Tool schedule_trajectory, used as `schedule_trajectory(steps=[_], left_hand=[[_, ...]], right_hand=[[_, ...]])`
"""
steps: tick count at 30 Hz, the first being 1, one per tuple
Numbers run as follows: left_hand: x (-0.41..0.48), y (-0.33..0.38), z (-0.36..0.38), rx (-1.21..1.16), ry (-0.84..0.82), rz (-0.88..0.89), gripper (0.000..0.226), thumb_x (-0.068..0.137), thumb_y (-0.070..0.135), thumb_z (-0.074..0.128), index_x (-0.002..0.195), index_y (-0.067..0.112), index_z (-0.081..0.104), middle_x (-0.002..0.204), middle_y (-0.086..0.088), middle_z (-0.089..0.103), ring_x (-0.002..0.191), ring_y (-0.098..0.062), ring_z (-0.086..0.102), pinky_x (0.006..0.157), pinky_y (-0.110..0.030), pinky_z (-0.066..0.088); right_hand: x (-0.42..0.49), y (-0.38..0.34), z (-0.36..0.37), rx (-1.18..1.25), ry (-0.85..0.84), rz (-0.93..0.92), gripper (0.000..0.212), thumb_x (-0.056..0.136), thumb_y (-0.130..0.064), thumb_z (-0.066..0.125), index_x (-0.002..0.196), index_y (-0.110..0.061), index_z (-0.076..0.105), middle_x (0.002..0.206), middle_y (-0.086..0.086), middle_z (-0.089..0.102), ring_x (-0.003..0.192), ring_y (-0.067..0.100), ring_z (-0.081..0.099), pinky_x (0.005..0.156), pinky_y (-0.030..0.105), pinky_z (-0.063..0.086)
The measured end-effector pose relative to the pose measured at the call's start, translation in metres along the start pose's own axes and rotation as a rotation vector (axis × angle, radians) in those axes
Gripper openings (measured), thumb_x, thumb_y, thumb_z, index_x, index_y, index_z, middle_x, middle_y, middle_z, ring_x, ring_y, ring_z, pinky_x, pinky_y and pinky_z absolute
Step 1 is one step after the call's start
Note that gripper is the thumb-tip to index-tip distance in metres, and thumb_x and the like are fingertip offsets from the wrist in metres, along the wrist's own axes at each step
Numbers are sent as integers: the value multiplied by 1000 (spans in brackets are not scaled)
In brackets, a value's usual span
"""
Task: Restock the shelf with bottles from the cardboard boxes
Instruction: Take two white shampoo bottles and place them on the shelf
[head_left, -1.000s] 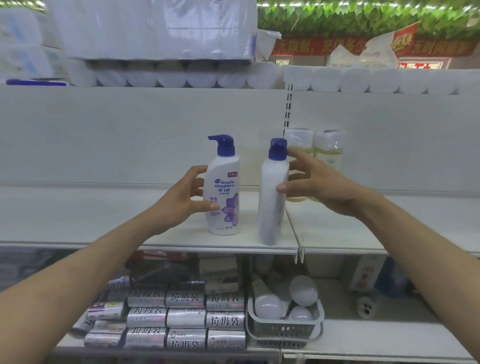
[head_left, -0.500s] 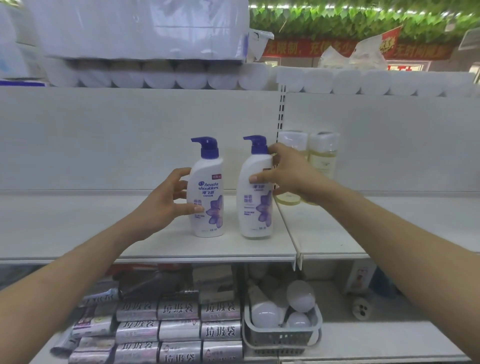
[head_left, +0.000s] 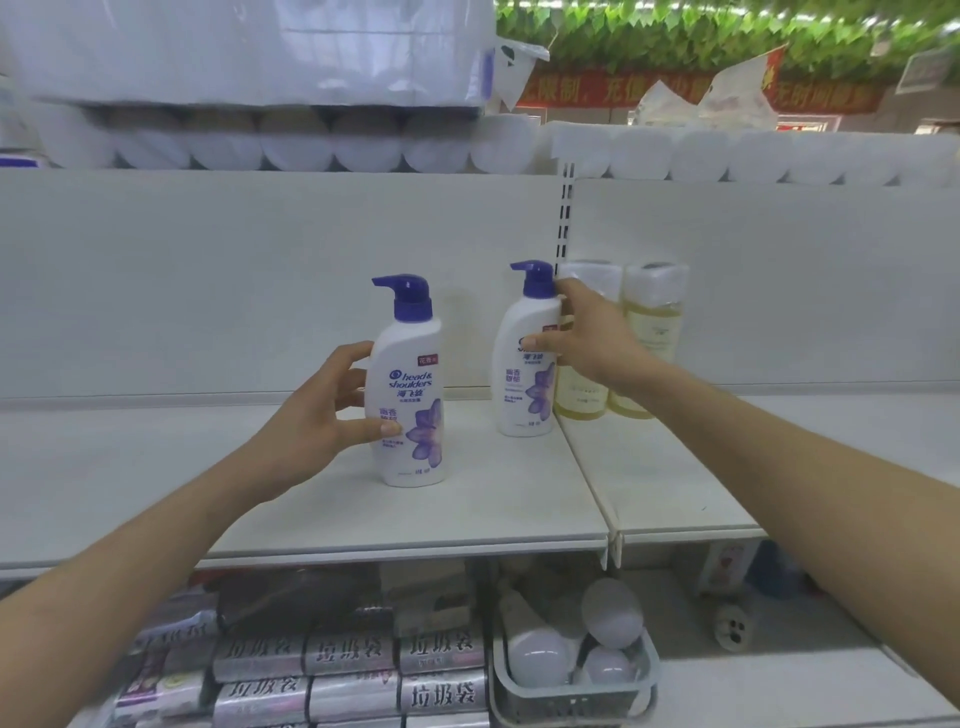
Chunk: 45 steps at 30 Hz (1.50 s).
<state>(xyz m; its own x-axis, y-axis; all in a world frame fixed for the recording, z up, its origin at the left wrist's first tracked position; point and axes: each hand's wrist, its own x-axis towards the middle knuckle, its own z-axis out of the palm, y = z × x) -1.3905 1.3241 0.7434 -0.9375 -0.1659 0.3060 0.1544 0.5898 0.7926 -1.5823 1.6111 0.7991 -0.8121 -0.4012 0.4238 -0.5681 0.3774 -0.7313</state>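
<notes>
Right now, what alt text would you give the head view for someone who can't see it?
A person's left hand grips the nearer bottle and the right hand the farther bottle, both white pump shampoo bottles standing upright on a white shelf. Two pale yellow bottles stand just right of the farther one.

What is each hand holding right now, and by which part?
The left hand grips the nearer shampoo bottle at mid-body; the right hand grips the farther shampoo bottle at its shoulder.

Bright, even light; edges perhaps blurred.
</notes>
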Motion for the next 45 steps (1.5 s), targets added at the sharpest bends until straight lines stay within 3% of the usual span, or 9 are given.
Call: schedule_trajectory(steps=[4,8,10,15,23,30,35,39,45], left_hand=[[4,-1,1,-5,-1,13,80,65,55,86,129,72,41,121,39,66,111,13,65,86,-27,53],[7,-3,1,8,-15,9,83,66,53,86,133,70,39,122,38,66,112,7,67,94,-35,55],[8,-3,1,8,-25,6,83,67,51,86,134,68,40,123,38,66,113,7,67,95,-36,55],[10,-4,2,6,-27,21,82,71,47,86,136,65,40,125,32,68,115,7,66,94,-34,55],[21,-13,7,-5,-1,50,83,69,56,85,136,69,38,122,38,66,114,14,63,82,-22,53],[40,-23,13,-6,23,79,87,69,62,85,141,66,38,124,35,67,114,12,64,82,-24,53],[54,-26,22,-5,38,79,80,74,53,86,137,70,38,122,37,66,112,13,64,82,-23,52],[73,-31,31,-23,50,90,77,88,33,88,142,64,43,121,29,67,113,2,69,87,-25,55],[97,-30,50,-108,72,95,71,93,22,83,136,66,48,119,28,68,111,0,70,81,-16,55]], right_hand=[[5,0,-1,-37,-21,3,68,85,-22,89,143,-23,53,124,-4,73,108,17,73,85,40,65],[18,-21,-24,-191,16,-113,96,82,-21,92,160,-23,36,140,-8,58,118,11,61,75,13,50],[30,-37,-37,-304,-22,-167,92,81,-23,92,158,-26,41,139,-7,58,119,13,61,81,17,50],[52,-58,-41,-703,-285,-228,81,77,-23,94,146,-22,52,125,-2,61,108,22,60,78,28,48],[63,-53,-35,-785,-246,-247,73,79,-20,92,142,-15,54,118,2,54,106,26,54,84,33,44],[69,-57,-29,-824,-241,-224,67,81,-19,91,137,-12,56,116,5,54,105,28,55,80,33,41],[54,-57,-35,-829,-125,-255,65,86,-13,83,143,-11,52,130,10,56,113,30,57,90,38,49],[10,-42,-36,-559,98,-264,58,96,-8,68,151,-16,51,138,8,59,123,25,61,107,45,52],[-71,7,6,-298,19,-143,36,97,-11,71,133,-14,66,118,2,68,105,17,66,100,39,56]])
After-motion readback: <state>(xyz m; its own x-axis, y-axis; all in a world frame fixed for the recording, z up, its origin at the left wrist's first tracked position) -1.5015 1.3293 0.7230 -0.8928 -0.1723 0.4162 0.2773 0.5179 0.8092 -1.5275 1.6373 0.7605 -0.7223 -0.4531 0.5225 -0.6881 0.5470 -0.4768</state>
